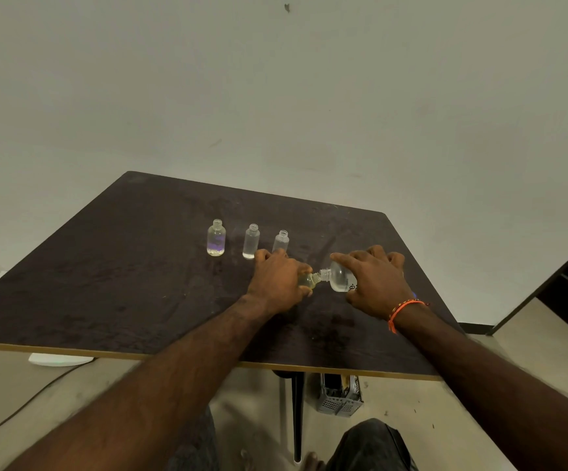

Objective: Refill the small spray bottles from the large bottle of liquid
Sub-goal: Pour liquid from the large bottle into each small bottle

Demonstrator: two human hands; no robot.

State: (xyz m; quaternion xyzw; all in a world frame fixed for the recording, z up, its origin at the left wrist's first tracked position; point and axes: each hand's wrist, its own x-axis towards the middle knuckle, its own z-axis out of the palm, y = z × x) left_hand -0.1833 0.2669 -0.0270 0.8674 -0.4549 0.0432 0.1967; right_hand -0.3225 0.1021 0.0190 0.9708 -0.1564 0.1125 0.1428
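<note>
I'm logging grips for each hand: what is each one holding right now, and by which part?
Left hand grips a small bottle around its body; right hand holds the tipped large bottle around its body.

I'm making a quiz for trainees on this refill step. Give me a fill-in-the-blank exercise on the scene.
1. The right hand tips the ____ bottle.
2. The left hand holds a small bottle whose liquid looks ____.
3. ____ uncapped bottles stand in a row behind the hands; the leftmost is the widest.

Missing: large; yellowish; Three
</note>
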